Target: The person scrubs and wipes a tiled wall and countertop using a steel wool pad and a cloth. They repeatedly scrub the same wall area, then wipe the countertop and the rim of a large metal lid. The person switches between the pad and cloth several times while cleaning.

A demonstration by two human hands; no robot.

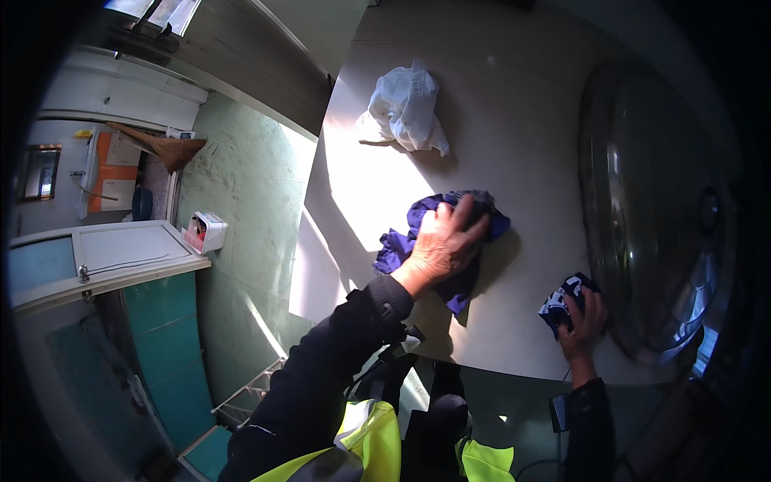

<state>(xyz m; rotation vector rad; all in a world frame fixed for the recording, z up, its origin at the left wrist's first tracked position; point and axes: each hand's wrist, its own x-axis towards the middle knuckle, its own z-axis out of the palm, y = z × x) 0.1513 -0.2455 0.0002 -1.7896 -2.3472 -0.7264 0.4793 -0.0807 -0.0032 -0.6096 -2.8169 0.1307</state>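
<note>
My left hand [443,244] lies over a crumpled dark purple cloth [394,248] on the pale tabletop, its blurred fingers curled into the fabric. Part of that cloth hangs out below my palm. Farther right, my right hand [581,319] grips a small navy cloth with white patterning [557,304]. Beyond both hands, a bunched white cloth [403,108] rests by itself on the table [518,150]. The fingertips of my left hand are partly lost in the dark folds.
A large glossy dark oval object [650,211] occupies the table's right side, close to my right hand. Sunlight crosses the table's left edge. On the green floor [247,193] stands a white bin [208,232], beside a white door [126,250]. A metal rack [253,388] stands at lower left.
</note>
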